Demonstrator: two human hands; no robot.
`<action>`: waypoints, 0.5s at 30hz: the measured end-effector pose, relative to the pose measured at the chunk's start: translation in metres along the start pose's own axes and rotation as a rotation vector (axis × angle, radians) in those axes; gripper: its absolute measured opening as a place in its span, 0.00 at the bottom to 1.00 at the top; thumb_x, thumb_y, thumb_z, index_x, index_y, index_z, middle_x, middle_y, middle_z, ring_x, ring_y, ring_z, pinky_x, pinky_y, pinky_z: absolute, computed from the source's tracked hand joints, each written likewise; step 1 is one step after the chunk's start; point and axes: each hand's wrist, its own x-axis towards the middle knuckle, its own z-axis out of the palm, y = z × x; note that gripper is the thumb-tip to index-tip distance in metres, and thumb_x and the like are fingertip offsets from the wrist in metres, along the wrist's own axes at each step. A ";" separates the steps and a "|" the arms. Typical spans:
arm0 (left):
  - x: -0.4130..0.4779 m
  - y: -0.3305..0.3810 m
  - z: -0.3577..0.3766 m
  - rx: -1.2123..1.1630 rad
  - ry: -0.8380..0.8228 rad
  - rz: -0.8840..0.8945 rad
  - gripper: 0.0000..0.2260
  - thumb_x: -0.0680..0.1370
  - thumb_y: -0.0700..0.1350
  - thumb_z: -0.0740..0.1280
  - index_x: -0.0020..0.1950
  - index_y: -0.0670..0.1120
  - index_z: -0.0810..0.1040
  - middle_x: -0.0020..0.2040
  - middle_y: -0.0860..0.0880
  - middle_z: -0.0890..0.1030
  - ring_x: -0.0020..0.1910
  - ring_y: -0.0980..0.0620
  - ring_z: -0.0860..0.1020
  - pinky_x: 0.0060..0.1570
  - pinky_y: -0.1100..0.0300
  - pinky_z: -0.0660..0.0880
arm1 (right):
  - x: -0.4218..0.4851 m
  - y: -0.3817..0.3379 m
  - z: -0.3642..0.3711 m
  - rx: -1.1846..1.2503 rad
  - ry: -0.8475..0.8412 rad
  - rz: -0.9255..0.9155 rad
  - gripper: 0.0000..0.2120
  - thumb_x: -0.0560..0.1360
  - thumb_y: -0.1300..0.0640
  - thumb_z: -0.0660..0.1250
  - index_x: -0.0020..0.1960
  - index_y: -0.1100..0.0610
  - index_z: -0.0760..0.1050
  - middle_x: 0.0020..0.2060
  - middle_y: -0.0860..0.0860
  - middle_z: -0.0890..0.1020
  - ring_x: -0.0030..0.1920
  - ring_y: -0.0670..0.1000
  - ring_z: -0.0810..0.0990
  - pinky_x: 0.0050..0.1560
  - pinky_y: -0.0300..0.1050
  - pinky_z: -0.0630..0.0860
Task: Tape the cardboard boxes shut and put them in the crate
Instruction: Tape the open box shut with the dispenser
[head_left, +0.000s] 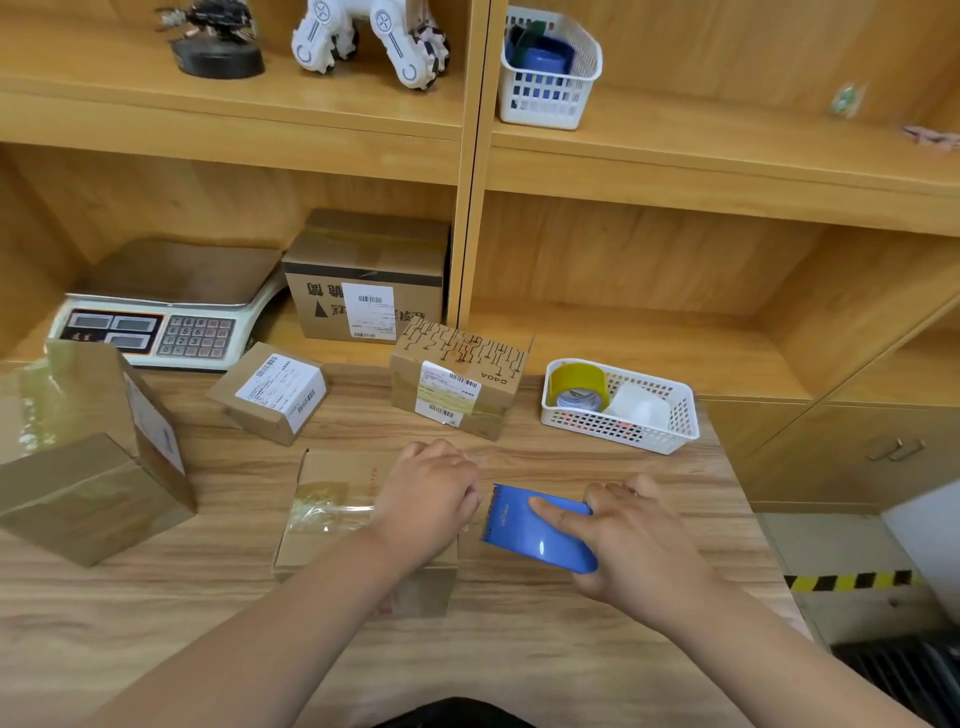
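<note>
A flat cardboard box (332, 499) lies on the wooden table in front of me, with a strip of clear tape across its top. My left hand (428, 496) presses down on the box's right end, fingers curled over the edge. My right hand (631, 540) grips a blue tape dispenser (535, 530) just right of the box, index finger laid along its top, serrated edge toward the box. Other cardboard boxes stand around: a large one (98, 452) at the left, a small labelled one (270, 392), a printed one (460, 382) and one on the shelf (366, 280). No crate is clearly in view.
A white basket (623, 431) with a yellow tape roll (579, 387) sits at the table's back right. A weighing scale (156, 322) stands at the back left. Shelves above hold a second basket (550, 67) and robot models. The table's right edge drops to the floor.
</note>
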 end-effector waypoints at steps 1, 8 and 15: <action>0.001 0.000 -0.001 0.010 -0.003 0.001 0.05 0.65 0.50 0.65 0.30 0.53 0.72 0.30 0.59 0.76 0.40 0.58 0.76 0.42 0.62 0.67 | 0.001 -0.003 -0.001 0.006 -0.008 0.016 0.37 0.47 0.44 0.79 0.57 0.41 0.80 0.27 0.46 0.71 0.27 0.49 0.72 0.39 0.46 0.57; 0.005 -0.002 -0.006 0.090 0.006 -0.008 0.05 0.66 0.50 0.64 0.29 0.53 0.73 0.28 0.58 0.76 0.38 0.56 0.76 0.39 0.62 0.62 | 0.011 -0.016 -0.003 0.008 0.007 0.071 0.35 0.46 0.44 0.78 0.54 0.40 0.81 0.25 0.46 0.71 0.25 0.49 0.73 0.39 0.46 0.56; 0.005 0.000 -0.009 0.132 -0.020 -0.013 0.12 0.60 0.48 0.77 0.28 0.53 0.73 0.27 0.57 0.76 0.36 0.55 0.76 0.36 0.61 0.70 | 0.022 -0.018 -0.016 -0.061 0.011 0.038 0.32 0.67 0.44 0.69 0.70 0.37 0.66 0.42 0.50 0.78 0.44 0.52 0.77 0.49 0.48 0.62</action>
